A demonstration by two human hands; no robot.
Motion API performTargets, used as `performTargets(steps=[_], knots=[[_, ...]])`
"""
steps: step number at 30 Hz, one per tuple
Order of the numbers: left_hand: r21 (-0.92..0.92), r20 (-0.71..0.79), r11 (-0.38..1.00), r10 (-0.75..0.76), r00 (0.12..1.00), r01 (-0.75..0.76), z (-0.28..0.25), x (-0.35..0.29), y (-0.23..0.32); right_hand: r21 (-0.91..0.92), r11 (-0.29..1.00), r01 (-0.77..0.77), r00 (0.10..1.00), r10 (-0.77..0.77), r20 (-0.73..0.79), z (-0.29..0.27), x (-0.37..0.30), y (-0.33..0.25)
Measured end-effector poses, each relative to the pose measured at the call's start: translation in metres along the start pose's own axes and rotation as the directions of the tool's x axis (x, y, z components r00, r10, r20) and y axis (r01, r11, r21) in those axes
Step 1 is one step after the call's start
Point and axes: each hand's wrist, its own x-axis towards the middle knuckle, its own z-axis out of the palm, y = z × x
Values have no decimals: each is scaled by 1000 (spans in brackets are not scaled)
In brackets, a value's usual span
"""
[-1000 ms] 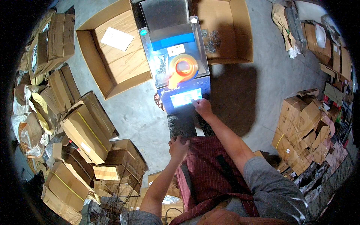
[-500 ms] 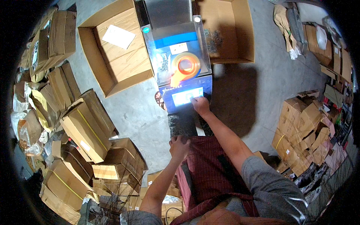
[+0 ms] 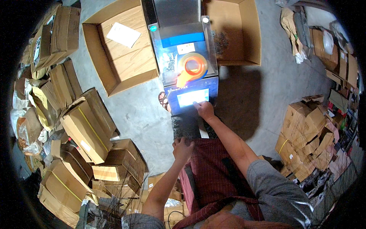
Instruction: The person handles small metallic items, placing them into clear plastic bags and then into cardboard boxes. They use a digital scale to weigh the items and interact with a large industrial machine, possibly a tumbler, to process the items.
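Observation:
A blue tabletop machine (image 3: 212, 89) with a clear top cover stands in front of me, its bright screen (image 3: 190, 97) facing my side. My right hand (image 3: 206, 110) is at the screen's lower right edge. One digit reaches onto the lit surface while the other fingers look folded, with nothing visible in them. Nearer to me, my left hand (image 3: 183, 149) rests at the upper left edge of my dark red striped apron (image 3: 209, 171), fingers loosely bent and slightly apart. An orange tape dispenser (image 3: 194, 65) lies on top of the machine. Black patterned material (image 3: 184, 126) shows between machine and apron.
A cardboard box (image 3: 95, 57) holding a white sheet (image 3: 124, 34) flanks the machine on the left. Another box (image 3: 238, 32), with dark contents, is on the right. Stacked cartons (image 3: 87, 129) line the left side; a carton pile (image 3: 301, 133) stands at the right on grey floor.
My right hand has drawn slightly back toward the screen's lower edge. The machine and boxes sit a little further right in the picture. My left hand stays in place.

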Motion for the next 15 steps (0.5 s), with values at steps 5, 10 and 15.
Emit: performTargets(steps=[5, 10, 15], knots=[[-2, -28, 1000, 7, 1000, -7, -4, -2, 4, 83, 997, -4, 1000, 5, -13, 4, -6, -10], [-7, -24, 1000, 10, 1000, -10, -6, -4, 5, 107, 994, -32, 999, 32, 7, 7, -10, -10], [9, 12, 1000, -6, 1000, 6, -9, -3, 6, 94, 994, -50, 998, 46, 52, 10, -9, -5]])
